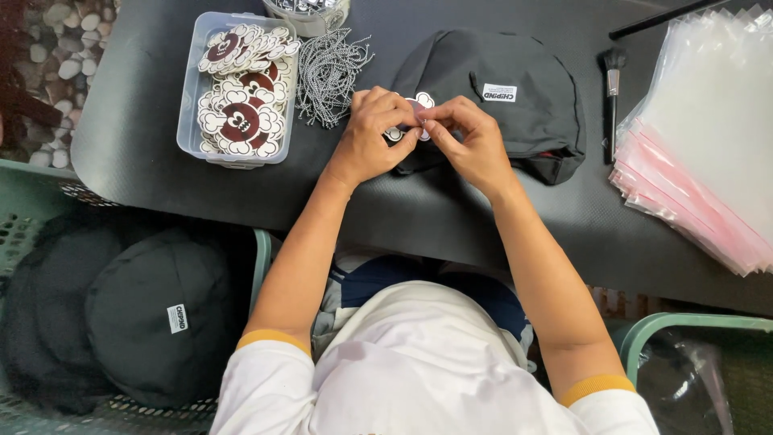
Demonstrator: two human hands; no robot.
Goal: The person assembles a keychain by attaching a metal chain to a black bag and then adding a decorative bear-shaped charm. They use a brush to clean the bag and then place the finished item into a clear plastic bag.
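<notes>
Two hands: left hand (372,133) and right hand (467,138) meet over black cap (515,101).
Charm: flower-shaped tag (420,103) pinched between both hands' fingers (431,127), closed on it.
Nearby: chains (330,71), tag box (193,105) left on tabletop (145,121).

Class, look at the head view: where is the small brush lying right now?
The small brush lies on the dark mat, right of the black cap and left of the clear bags.

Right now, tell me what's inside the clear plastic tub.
The clear plastic tub holds stacked flower-shaped tags, cream-edged with dark red centres. The lower layers are covered.
</notes>
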